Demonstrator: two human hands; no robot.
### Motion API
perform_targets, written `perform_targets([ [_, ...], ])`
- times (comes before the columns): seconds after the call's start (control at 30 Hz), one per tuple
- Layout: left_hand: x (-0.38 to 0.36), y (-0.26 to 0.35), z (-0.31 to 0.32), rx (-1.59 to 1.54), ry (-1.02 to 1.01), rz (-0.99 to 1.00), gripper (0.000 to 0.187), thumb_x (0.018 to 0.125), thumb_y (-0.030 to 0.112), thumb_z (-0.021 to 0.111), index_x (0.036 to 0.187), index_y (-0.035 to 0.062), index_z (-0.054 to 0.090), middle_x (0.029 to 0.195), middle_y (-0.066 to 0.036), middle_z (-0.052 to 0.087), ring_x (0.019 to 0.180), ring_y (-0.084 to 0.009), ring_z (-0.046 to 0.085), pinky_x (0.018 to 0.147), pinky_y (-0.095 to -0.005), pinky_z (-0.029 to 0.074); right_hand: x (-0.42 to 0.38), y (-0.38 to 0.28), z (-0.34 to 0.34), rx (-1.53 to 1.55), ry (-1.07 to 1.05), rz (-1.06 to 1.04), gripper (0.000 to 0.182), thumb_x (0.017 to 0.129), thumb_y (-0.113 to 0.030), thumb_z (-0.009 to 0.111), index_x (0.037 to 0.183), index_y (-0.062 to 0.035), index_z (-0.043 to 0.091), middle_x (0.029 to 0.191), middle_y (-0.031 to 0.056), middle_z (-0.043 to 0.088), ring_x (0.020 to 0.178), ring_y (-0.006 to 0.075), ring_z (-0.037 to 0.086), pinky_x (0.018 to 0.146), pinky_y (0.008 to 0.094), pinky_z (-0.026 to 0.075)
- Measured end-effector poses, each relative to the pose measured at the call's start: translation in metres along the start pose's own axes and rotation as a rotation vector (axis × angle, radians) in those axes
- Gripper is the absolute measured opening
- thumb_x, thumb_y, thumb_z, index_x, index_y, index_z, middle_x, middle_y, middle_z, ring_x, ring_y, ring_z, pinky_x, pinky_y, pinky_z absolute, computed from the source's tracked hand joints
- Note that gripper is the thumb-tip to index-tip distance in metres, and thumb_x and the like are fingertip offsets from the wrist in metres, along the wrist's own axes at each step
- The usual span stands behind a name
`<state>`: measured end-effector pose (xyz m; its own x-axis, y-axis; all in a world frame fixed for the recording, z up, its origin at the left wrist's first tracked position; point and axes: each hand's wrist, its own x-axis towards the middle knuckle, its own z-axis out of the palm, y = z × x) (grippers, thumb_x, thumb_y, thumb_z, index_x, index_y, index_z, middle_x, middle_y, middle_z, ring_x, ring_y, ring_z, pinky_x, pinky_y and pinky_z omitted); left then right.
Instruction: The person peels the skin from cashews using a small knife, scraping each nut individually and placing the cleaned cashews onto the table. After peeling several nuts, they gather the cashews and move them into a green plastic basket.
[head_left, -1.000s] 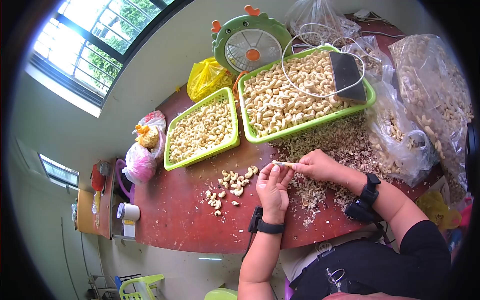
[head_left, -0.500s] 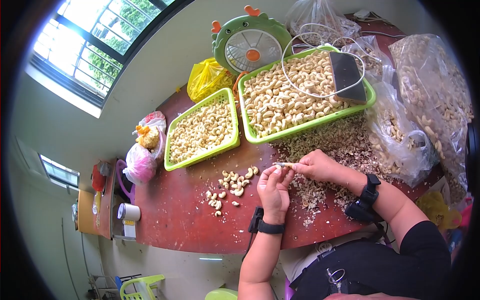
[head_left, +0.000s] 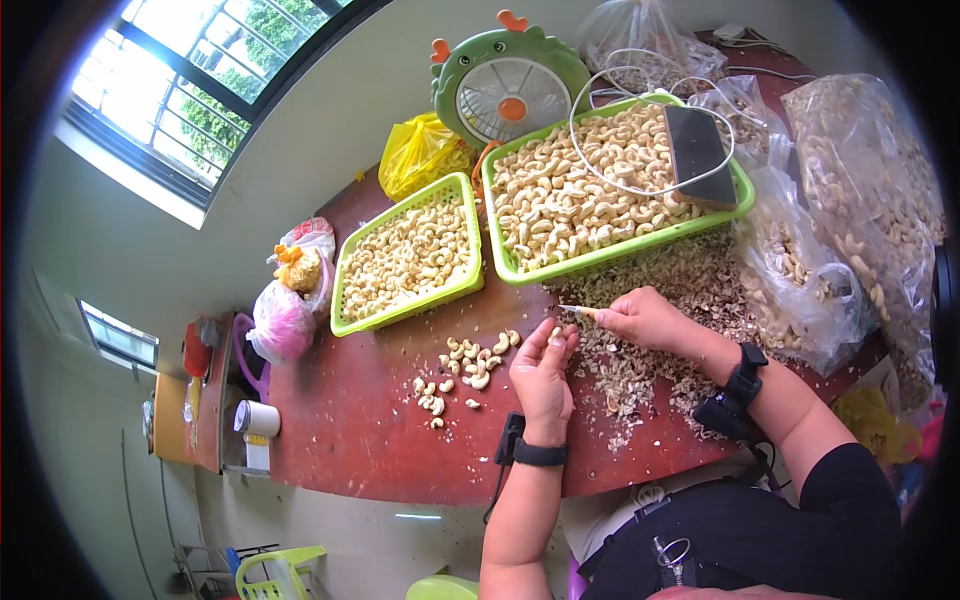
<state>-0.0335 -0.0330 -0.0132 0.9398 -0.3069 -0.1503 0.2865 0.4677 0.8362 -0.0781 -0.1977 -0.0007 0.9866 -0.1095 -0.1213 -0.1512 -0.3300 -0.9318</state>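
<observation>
My left hand (head_left: 543,372) is raised over the red table (head_left: 370,440), its fingers curled together at the tips; whatever they pinch is too small to make out. Just right of it, my right hand (head_left: 645,318) grips a small knife (head_left: 580,309) with a pale handle, its thin blade pointing left above the left fingertips. The two hands are apart. Loose cashews (head_left: 480,362) lie on the table to the left of my left hand. Shell scraps (head_left: 640,385) are heaped under and around my right hand.
A small green basket (head_left: 473,285) and a larger one (head_left: 600,257) hold cashews. A phone (head_left: 700,155) with a white cable rests on the larger one. Behind stand a green fan (head_left: 512,85) and a yellow bag (head_left: 425,155). Clear bags (head_left: 860,190) of nuts lie at right.
My right hand has lifted slightly up and right, taking the knife away from the left fingertips. My left hand has shifted slightly left. The whole view has moved a little.
</observation>
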Motion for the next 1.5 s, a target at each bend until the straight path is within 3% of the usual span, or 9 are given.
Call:
perform_targets([
  [0.23, 0.002, -0.002, -0.007, 0.169, -0.055, 0.127, 0.024, 0.075, -0.008, 0.052, 0.099, -0.0070, 0.050, 0.090, -0.012, 0.057, 0.079, -0.0177, 0.058, 0.071, -0.0272, 0.051, -0.001, -0.001, 0.001, 0.006, -0.010, -0.007, 0.043, 0.081, -0.036, 0.052, 0.056, -0.0011, 0.054, 0.043, 0.0003, 0.041, 0.041, 0.0073, 0.033, 0.040, 0.0268, 0.031],
  [0.53, 0.000, 0.002, -0.002, 0.107, -0.033, 0.153, 0.019, 0.078, -0.005, 0.051, 0.097, -0.0053, 0.049, 0.089, -0.011, 0.056, 0.078, -0.0176, 0.058, 0.068, -0.0276, 0.051, -0.006, -0.008, 0.002, -0.041, -0.009, -0.027, 0.042, 0.081, -0.035, 0.052, 0.058, 0.0000, 0.054, 0.043, 0.0020, 0.041, 0.041, 0.0076, 0.034, 0.040, 0.0268, 0.031],
  [0.57, 0.000, 0.002, -0.002, 0.107, -0.033, 0.152, 0.019, 0.078, -0.005, 0.051, 0.097, -0.0053, 0.049, 0.089, -0.011, 0.056, 0.078, -0.0176, 0.058, 0.068, -0.0276, 0.051, -0.005, -0.007, 0.004, -0.030, -0.019, -0.035, 0.043, 0.081, -0.035, 0.052, 0.056, -0.0005, 0.052, 0.043, -0.0008, 0.038, 0.042, 0.0063, 0.032, 0.039, 0.0258, 0.029],
  [0.73, -0.001, 0.005, 0.000, 0.025, -0.025, 0.080, 0.018, 0.080, -0.001, 0.050, 0.098, -0.0045, 0.048, 0.089, -0.011, 0.055, 0.074, -0.0177, 0.058, 0.064, -0.0282, 0.052, -0.005, -0.007, 0.004, -0.034, -0.031, -0.049, 0.044, 0.081, -0.034, 0.051, 0.053, -0.0005, 0.049, 0.044, -0.0028, 0.036, 0.043, 0.0053, 0.030, 0.039, 0.0250, 0.027],
  [0.8, 0.000, 0.007, -0.002, 0.015, -0.039, 0.051, 0.022, 0.080, -0.001, 0.050, 0.101, -0.0047, 0.047, 0.089, -0.011, 0.055, 0.074, -0.0183, 0.058, 0.063, -0.0280, 0.052, -0.005, -0.006, 0.004, -0.055, -0.048, -0.032, 0.041, 0.080, -0.036, 0.052, 0.061, 0.0006, 0.056, 0.043, 0.0035, 0.042, 0.041, 0.0084, 0.036, 0.040, 0.0269, 0.032],
  [0.87, 0.002, 0.008, -0.005, 0.004, -0.052, 0.022, 0.026, 0.079, -0.001, 0.051, 0.104, -0.0050, 0.046, 0.088, -0.011, 0.054, 0.073, -0.0190, 0.058, 0.062, -0.0278, 0.053, -0.005, -0.007, 0.004, -0.047, -0.053, -0.033, 0.041, 0.080, -0.036, 0.052, 0.060, 0.0004, 0.056, 0.042, 0.0035, 0.042, 0.040, 0.0087, 0.036, 0.040, 0.0270, 0.033],
  [1.03, 0.002, 0.013, -0.006, 0.011, -0.158, -0.026, 0.037, 0.077, -0.003, 0.053, 0.112, -0.0050, 0.043, 0.091, -0.010, 0.054, 0.077, -0.0159, 0.057, 0.069, -0.0251, 0.049, -0.005, -0.006, 0.006, -0.065, -0.064, -0.054, 0.043, 0.080, -0.037, 0.052, 0.059, -0.0003, 0.055, 0.042, 0.0035, 0.042, 0.040, 0.0096, 0.037, 0.040, 0.0274, 0.033],
  [1.5, 0.002, 0.021, -0.010, 0.042, -0.240, -0.037, 0.039, 0.071, -0.008, 0.056, 0.109, -0.0054, 0.046, 0.095, -0.008, 0.055, 0.079, -0.0117, 0.053, 0.067, -0.0230, 0.046, -0.007, -0.009, 0.008, -0.081, -0.086, -0.031, 0.043, 0.079, -0.038, 0.053, 0.057, -0.0009, 0.056, 0.043, 0.0056, 0.045, 0.040, 0.0112, 0.039, 0.041, 0.0292, 0.034],
])
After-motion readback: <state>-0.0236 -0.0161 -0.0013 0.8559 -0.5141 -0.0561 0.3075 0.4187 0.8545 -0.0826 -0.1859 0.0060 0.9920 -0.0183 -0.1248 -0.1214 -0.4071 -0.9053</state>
